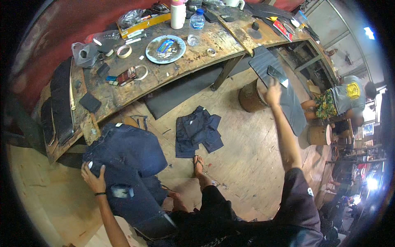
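Observation:
Dark blue denim jeans (127, 152), with a faded patch low on them, lie bunched over my lap at the lower left. My left hand (94, 178) grips their left edge, thumb on top and fingers curled at the cloth. With my arm stretched out to the right, my right hand (273, 94) is over a long dark board (293, 108). Its fingertips are beside the near edge of a phone (278, 75) lying on that board. The right fingers are smeared, and I cannot tell whether they touch the phone.
Folded dark garments (198, 131) lie on the floor ahead of my foot. A worn wooden bench (164, 74) carries a plate (166, 49), a water bottle (196, 28), tape rolls and clutter. A brown drum (252, 97) stands by the board. Another person (347, 96) is at the right.

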`<state>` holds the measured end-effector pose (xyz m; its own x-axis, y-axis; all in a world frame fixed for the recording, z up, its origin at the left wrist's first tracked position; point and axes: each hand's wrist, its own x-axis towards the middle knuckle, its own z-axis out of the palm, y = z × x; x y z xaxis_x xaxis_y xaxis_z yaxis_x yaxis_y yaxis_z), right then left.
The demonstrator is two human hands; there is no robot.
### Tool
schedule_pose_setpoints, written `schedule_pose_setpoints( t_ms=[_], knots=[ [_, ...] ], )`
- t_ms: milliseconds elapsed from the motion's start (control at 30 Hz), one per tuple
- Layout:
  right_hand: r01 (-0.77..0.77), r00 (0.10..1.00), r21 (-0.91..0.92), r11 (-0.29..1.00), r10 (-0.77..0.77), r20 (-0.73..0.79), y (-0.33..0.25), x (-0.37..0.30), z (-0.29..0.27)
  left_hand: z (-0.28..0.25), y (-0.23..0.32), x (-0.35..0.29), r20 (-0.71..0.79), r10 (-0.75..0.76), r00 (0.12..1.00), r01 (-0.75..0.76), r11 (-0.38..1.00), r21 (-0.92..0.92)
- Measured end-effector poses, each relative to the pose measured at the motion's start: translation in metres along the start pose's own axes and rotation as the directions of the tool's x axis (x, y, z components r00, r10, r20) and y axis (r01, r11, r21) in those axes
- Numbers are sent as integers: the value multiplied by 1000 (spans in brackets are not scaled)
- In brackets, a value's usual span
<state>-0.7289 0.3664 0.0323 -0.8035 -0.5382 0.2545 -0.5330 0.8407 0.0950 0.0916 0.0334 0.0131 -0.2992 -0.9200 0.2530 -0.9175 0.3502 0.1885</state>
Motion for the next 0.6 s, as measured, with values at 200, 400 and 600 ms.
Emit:
schedule_pose_setpoints(
  t_ms=[200,400,600],
  knots=[
    [-79,959,-48,996,89,268,153,114,37,11,-19,-2,63,-16,998,13,999,49],
    [-66,846,272,960,-91,525,172,140,36,4,-9,-3,189,-142,972,113,981,154],
    [-116,964,179,977,67,258,170,88,30,-12,16,3,219,-137,966,97,978,184]
  ],
)
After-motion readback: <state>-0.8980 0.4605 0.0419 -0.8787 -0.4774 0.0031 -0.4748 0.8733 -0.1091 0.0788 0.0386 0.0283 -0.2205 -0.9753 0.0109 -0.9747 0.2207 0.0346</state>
